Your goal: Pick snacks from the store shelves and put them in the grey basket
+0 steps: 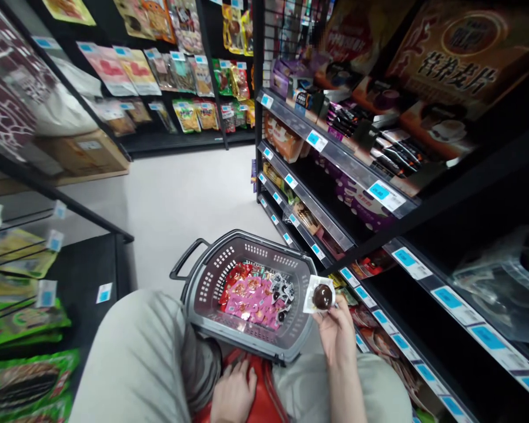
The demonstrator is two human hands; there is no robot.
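We are pinching a wrapped dark sweet [322,296] in the right hand [337,336] just right of the shopping basket [242,236]. The left hand [233,392] is resting open. We judge that basketing it calls for a short leftward shift.

A small clear packet [321,295] — a dark, glossy ball sealed inside — is held face-up at 3 o'clock of the basket [201,294], at its rim.

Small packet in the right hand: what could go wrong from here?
1. The right hand pinches the small packet only at its lower edge, at the right rim of the basket rather than over the snacks inside. A slip could send it to the floor or the low shelf.
2. The basket sits close against the legs, so a leg shift might nudge it. The left hand rests on a red object, not on the basket.
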